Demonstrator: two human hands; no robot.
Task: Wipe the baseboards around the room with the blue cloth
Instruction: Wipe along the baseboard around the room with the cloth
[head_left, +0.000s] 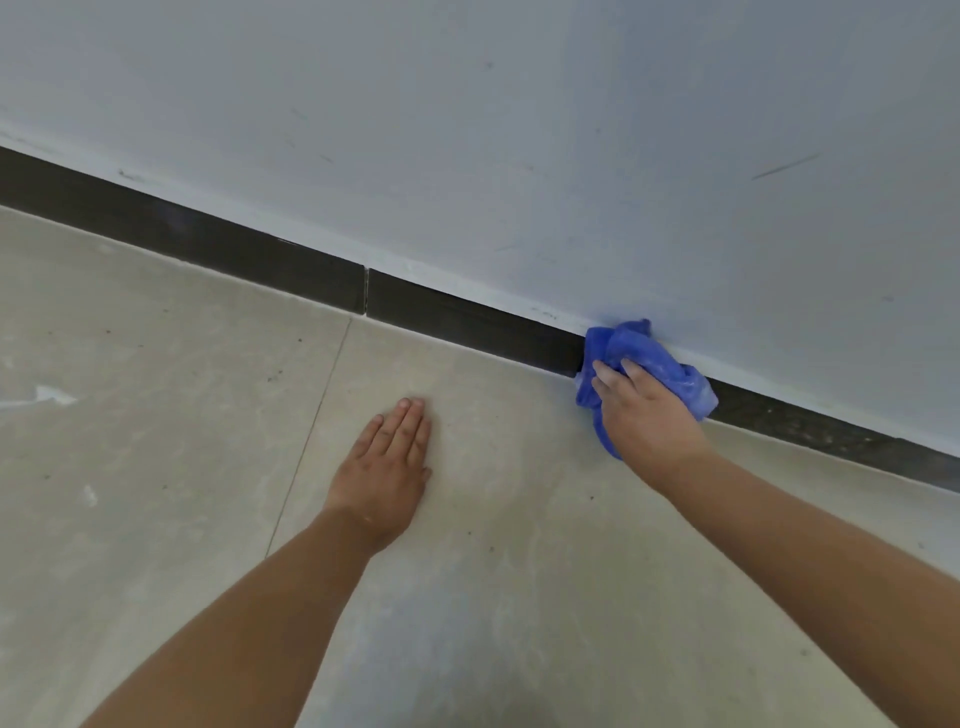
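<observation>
Right hand (647, 410) clamps cloth (649, 358) on baseboard (467, 317); left hand (387, 462) flat on floor (156, 467), fingers apart; bunched cloth may skip top edge

There are two hands: the left hand (387, 457), which lies flat on the floor (156, 415), and the right hand (644, 415), which holds one blue cloth (631, 345). One dark baseboard (467, 317) runs along one wall (519, 130), and it shows two pieces that meet at one joint (367, 291). On the floor I count one thin tile seam (311, 431) and two white paint marks (52, 397).
</observation>
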